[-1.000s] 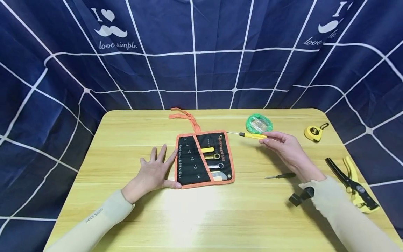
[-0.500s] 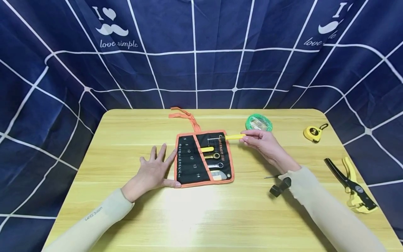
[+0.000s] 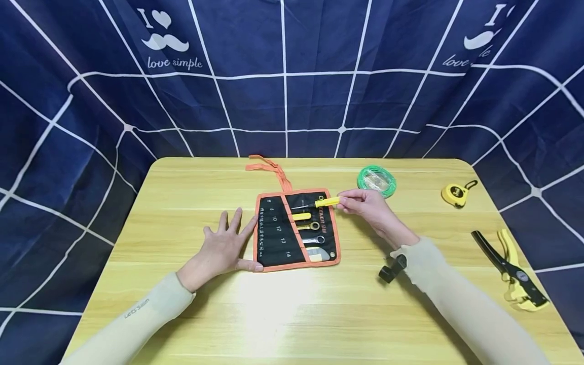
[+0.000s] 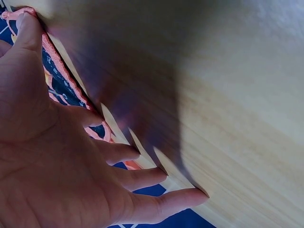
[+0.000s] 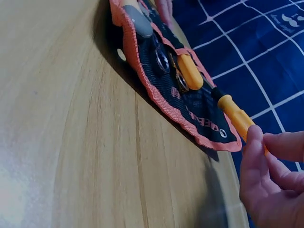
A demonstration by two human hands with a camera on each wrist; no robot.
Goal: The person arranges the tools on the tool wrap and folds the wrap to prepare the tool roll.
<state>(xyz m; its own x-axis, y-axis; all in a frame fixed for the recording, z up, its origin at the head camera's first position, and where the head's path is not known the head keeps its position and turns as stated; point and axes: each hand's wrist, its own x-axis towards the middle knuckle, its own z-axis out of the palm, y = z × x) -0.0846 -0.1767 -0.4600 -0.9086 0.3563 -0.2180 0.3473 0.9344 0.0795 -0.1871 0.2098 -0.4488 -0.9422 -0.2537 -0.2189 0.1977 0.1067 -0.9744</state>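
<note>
A black tool pouch (image 3: 269, 251) with orange edging lies unrolled on the table. My left hand (image 3: 216, 248) is spread beside it, with thumb and fingertip at its left edge; the left wrist view shows these fingers (image 4: 152, 178) straight. Between thumb and fingers, my right hand (image 3: 371, 208) pinches the yellow handle end of a screwdriver (image 3: 327, 202). Its shaft points left over the pouch's top pocket, near the orange pocket edge. In the pockets below sit a yellow handle (image 3: 301, 216), two ring-ended wrenches (image 3: 319, 239) and a tool with a rounded grey end (image 3: 324, 253).
Behind the right hand lies a coil of green wire (image 3: 376, 181). A yellow tape measure (image 3: 454, 194) and yellow-and-black wire strippers (image 3: 520, 276) are at the table's right side. Orange ties (image 3: 274, 170) trail from the pouch's top. A blue curtain (image 3: 315, 101) hangs behind the table.
My right hand has carried the screwdriver left, its shaft passing from the pouch's right edge to the pocket edge. The small dark screwdriver is now hidden by the right arm. The left hand stays put.
</note>
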